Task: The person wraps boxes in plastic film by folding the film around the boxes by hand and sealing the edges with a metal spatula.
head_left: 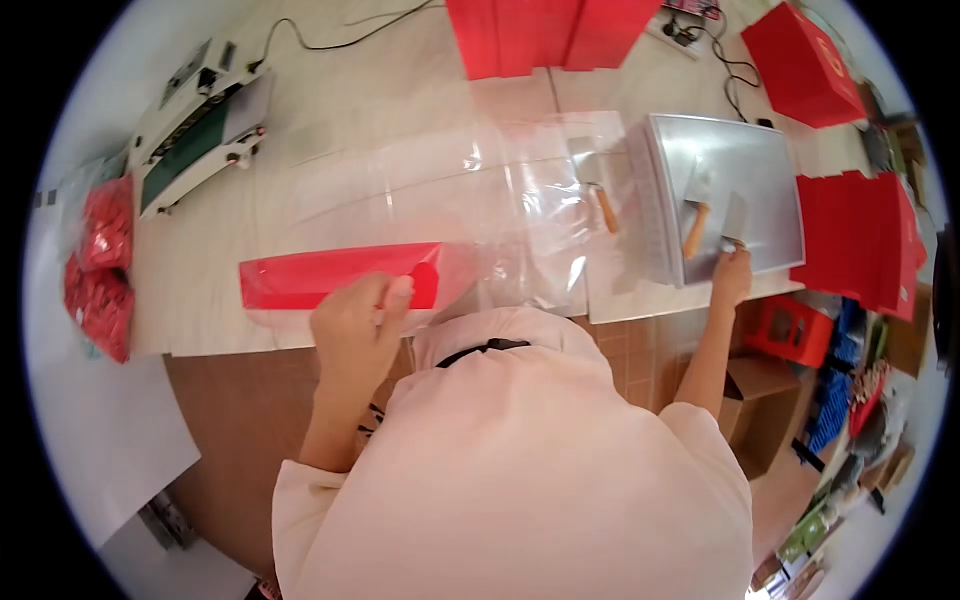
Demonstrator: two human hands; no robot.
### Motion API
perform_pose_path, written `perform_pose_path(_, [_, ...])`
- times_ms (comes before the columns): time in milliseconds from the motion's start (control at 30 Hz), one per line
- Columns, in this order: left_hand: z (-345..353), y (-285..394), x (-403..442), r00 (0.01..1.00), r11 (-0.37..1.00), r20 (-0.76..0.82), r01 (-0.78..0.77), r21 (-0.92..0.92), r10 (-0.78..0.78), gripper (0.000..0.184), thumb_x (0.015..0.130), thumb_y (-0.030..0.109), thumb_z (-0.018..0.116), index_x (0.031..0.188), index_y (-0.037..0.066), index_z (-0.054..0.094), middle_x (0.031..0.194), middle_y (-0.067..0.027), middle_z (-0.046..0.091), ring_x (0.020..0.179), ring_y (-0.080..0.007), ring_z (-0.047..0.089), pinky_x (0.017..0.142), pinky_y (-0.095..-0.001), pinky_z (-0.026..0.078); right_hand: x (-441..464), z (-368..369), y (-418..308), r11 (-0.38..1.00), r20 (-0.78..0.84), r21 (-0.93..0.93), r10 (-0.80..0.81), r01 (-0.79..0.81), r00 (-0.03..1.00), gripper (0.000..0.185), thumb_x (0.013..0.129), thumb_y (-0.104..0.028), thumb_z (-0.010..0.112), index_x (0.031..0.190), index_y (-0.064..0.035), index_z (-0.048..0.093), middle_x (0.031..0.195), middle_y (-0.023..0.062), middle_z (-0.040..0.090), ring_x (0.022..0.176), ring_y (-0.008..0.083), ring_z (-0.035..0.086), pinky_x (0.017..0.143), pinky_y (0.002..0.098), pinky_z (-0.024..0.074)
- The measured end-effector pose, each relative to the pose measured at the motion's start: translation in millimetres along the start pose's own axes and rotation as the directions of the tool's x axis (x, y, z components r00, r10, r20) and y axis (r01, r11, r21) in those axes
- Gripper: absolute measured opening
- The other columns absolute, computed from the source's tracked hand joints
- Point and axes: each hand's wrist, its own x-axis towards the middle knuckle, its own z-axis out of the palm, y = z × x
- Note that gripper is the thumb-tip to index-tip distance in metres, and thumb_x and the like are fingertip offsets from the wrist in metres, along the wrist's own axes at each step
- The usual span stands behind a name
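My left hand (362, 318) is closed, its fingers curled over a flat red piece (330, 277) with clear plastic film around it, near the table's front edge. Whatever sits between those fingers is hidden. On the right, my right hand (733, 276) closes around the handle end of a scraper, whose grey blade (736, 212) points away from me over a shiny metal-topped box (770, 160). Just left of it, a second scraper with a wooden handle (696, 232) lies on the metal top.
Clear plastic sheeting (440, 190) covers the table's middle; another wooden-handled tool (606, 208) lies there. A sealing machine (205, 135) stands at left by bagged red items (103, 265). Red boxes (550, 30) stand behind, with another red box (860, 235) at right. A cardboard box (765, 410) sits below.
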Motion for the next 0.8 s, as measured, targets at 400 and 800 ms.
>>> perform_pose_path(400, [30, 18, -7, 0.989, 0.989, -0.103, 0.118, 0.086, -0.109, 0.015, 0.084, 0.019, 0.072, 0.08, 0.006, 0.065, 0.1, -0.0057, 0.071, 0.051, -0.0144, 0.055, 0.045, -0.025, 0.04, -82, -198, -157, 0.254, -0.013, 0.845, -0.87, 0.471, 0.492, 0.018, 0.087, -0.012, 0.067, 0.1, -0.0013, 0.061, 0.073, 0.0138, 0.058, 0.062, 0.0325, 0.055, 0.056, 0.0367, 0.0447])
perform_pose_path(800, [34, -3, -14, 0.973, 0.971, -0.1, 0.22, 0.095, -0.21, 0.014, 0.08, 0.012, 0.072, 0.079, 0.005, 0.059, 0.103, -0.007, 0.059, 0.098, -0.027, 0.055, 0.083, -0.0426, 0.042, -99, -222, -191, -0.026, -0.143, 0.754, -0.982, 0.657, 0.126, 0.014, 0.082, -0.012, 0.069, 0.087, -0.0059, 0.058, 0.064, 0.0047, 0.056, 0.051, 0.0225, 0.054, 0.045, 0.0337, 0.0412])
